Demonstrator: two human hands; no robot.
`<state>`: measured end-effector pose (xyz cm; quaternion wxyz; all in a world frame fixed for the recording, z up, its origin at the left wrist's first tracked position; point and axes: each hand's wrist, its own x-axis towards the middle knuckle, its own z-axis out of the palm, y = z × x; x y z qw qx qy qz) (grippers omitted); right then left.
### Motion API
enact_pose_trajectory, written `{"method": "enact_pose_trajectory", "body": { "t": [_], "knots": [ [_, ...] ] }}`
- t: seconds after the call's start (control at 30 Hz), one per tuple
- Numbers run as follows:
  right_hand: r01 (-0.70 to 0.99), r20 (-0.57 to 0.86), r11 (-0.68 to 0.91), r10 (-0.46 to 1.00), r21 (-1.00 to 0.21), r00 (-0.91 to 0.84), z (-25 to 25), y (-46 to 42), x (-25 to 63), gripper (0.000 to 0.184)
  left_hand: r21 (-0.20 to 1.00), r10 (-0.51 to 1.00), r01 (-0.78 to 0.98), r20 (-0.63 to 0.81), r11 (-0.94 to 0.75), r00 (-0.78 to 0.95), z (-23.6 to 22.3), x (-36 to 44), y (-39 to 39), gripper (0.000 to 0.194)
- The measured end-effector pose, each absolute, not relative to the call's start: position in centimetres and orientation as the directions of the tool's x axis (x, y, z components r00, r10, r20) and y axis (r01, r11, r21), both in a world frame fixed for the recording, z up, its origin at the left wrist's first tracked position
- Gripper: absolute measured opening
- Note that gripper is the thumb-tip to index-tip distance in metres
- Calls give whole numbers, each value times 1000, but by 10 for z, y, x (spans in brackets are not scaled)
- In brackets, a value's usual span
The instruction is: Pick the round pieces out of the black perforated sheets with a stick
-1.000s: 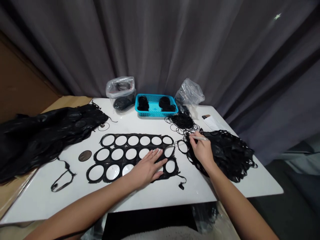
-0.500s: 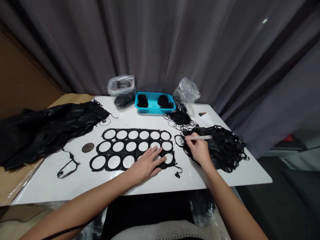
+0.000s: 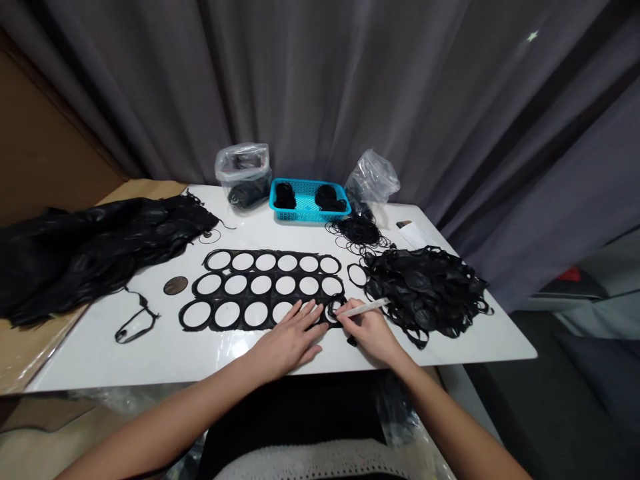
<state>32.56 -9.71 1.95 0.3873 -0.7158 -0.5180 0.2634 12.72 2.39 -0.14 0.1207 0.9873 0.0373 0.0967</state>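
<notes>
My left hand (image 3: pixel 290 338) lies flat with fingers spread on the lower right part of a black sheet with rows of round holes (image 3: pixel 242 314). My right hand (image 3: pixel 366 328) is shut on a slim white pen (image 3: pixel 363 308), its tip down at a black ring (image 3: pixel 334 309) at the sheet's right end. Right of that hand lies a heap of crumpled black cut-out sheets (image 3: pixel 425 293). A single black ring (image 3: pixel 357 275) sits between the sheet and the heap.
A large black heap (image 3: pixel 90 253) covers the table's left end. A blue plastic basket (image 3: pixel 300 219) holds black coils, flanked by clear plastic bags (image 3: pixel 245 175) (image 3: pixel 373 177). Black rings (image 3: pixel 357 233), a brown disc (image 3: pixel 175 285) and a black loop (image 3: pixel 136 325) lie on the white table (image 3: pixel 150 373).
My right hand has moved left and toward me, from the heap's edge to the sheet's right end, with the pen still in it. My left hand stays on the sheet.
</notes>
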Motion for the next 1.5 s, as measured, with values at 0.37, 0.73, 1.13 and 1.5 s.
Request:
{"method": "enact_pose_trajectory", "body": {
  "t": [0.37,0.73,1.13,1.5],
  "knots": [
    [574,71,-116,954,-811,292,9,-95,319,11,260,110,61,177,-964,978,-4,128,22,47],
    [837,338,76,932,-542,134,0,-109,299,14,299,132,66,208,-952,969,-6,125,23,49],
    [741,395,-283,702,-608,593,38,-55,404,18,340,117,66,131,-938,984,9,122,23,50],
    [527,45,-96,968,-844,247,14,-12,324,17,248,331,265,279,-932,901,-12,115,50,48]
  ]
}}
